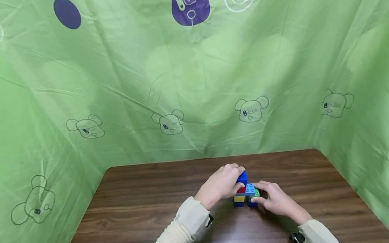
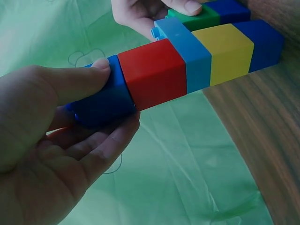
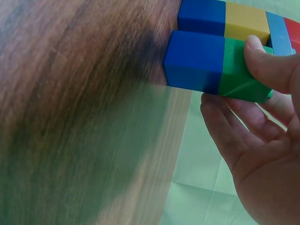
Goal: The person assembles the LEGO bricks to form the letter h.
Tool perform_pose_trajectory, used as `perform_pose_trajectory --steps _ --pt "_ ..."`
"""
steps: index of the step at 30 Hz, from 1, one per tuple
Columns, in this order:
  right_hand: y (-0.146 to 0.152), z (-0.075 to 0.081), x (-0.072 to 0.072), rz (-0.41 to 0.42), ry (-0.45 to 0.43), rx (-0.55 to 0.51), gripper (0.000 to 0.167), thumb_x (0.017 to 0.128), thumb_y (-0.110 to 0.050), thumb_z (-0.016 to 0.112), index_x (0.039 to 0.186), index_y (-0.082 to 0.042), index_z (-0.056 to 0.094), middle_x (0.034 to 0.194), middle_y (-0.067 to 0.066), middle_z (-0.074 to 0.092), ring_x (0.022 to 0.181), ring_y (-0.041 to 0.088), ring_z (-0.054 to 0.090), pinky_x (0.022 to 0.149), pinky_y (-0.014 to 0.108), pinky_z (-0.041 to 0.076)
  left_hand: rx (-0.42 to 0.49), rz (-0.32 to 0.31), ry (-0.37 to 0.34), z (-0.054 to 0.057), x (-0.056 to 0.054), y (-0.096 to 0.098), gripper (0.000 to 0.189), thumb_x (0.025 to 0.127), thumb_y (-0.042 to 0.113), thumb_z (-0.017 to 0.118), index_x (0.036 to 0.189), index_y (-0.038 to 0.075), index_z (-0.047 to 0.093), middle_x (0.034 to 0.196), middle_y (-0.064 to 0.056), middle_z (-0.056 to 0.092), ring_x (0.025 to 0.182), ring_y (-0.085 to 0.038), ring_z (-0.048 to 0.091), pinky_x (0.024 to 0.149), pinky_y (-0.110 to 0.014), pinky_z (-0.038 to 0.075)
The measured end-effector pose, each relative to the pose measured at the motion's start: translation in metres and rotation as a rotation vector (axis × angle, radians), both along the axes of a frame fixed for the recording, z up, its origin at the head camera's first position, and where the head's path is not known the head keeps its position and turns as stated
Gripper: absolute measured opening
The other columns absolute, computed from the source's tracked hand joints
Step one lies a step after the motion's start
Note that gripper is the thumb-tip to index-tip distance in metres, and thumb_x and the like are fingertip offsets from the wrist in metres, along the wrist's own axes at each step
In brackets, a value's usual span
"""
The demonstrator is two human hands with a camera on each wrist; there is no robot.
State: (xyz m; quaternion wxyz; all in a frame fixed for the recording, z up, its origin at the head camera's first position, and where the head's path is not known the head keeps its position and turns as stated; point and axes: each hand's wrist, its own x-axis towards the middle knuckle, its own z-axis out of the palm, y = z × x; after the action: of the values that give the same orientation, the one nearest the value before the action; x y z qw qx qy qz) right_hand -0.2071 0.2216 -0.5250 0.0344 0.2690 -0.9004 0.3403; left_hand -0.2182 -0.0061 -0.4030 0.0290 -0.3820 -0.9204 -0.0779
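Note:
Toy building blocks form two columns standing side by side. The left column has a dark blue block [image 2: 266, 44] at the bottom, then a yellow block [image 2: 227, 51], a flat light blue block [image 2: 197, 63], a red block [image 2: 157, 75] and a blue block [image 2: 112, 96] on top. My left hand [image 1: 221, 183] pinches that top blue block between thumb and fingers. The shorter right column is a green block [image 3: 234, 65] on a blue block [image 3: 194, 61]. My right hand [image 1: 276, 199] grips the green block, thumb on one side and fingers on the other. The light blue block reaches across toward the green one.
The blocks stand on a brown wood-grain table [image 1: 146, 201]. Behind it and along both sides hangs a green cloth [image 1: 194, 79] printed with bear heads. Each wrist carries a dark strapped device, the right one [image 1: 297, 239] near the table's front.

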Motion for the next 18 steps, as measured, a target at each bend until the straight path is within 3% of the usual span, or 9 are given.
perform_pose_trajectory --steps 4,7,15,18 --pt "0.0 -0.002 0.0 -0.006 0.016 0.005 0.035 0.09 -0.025 0.078 0.121 -0.01 0.071 0.103 -0.008 0.07 0.092 0.004 0.065 0.08 0.031 0.057 0.02 -0.007 0.005 -0.003 0.001 -0.002 0.03 0.095 0.028 0.072 0.119 0.011 0.065 0.103 -0.001 0.067 0.087 -0.011 0.064 0.079 -0.02 0.055" --pt "0.0 -0.003 0.001 -0.011 0.022 0.006 0.037 0.09 -0.027 0.078 0.122 -0.01 0.071 0.105 -0.008 0.07 0.093 0.005 0.066 0.081 0.033 0.058 0.072 -0.009 -0.022 -0.011 0.0 -0.006 0.036 0.097 0.028 0.07 0.128 0.011 0.062 0.111 -0.002 0.066 0.094 -0.012 0.064 0.084 -0.022 0.055" --pt "-0.001 -0.003 0.0 -0.008 0.027 0.018 0.038 0.09 -0.026 0.079 0.123 -0.01 0.071 0.106 -0.007 0.072 0.096 0.008 0.067 0.084 0.036 0.058 0.387 -0.016 -0.151 -0.042 -0.001 -0.02 0.051 0.099 0.027 0.067 0.145 0.011 0.049 0.129 -0.006 0.065 0.108 -0.013 0.065 0.095 -0.023 0.052" --pt "-0.001 -0.002 0.0 -0.017 0.028 0.027 0.039 0.089 -0.027 0.079 0.123 -0.009 0.071 0.108 -0.005 0.073 0.099 0.011 0.069 0.086 0.038 0.058 0.486 0.006 -0.201 -0.057 -0.001 -0.023 0.064 0.097 0.025 0.07 0.152 0.012 0.04 0.125 -0.005 0.066 0.107 -0.011 0.065 0.095 -0.023 0.052"
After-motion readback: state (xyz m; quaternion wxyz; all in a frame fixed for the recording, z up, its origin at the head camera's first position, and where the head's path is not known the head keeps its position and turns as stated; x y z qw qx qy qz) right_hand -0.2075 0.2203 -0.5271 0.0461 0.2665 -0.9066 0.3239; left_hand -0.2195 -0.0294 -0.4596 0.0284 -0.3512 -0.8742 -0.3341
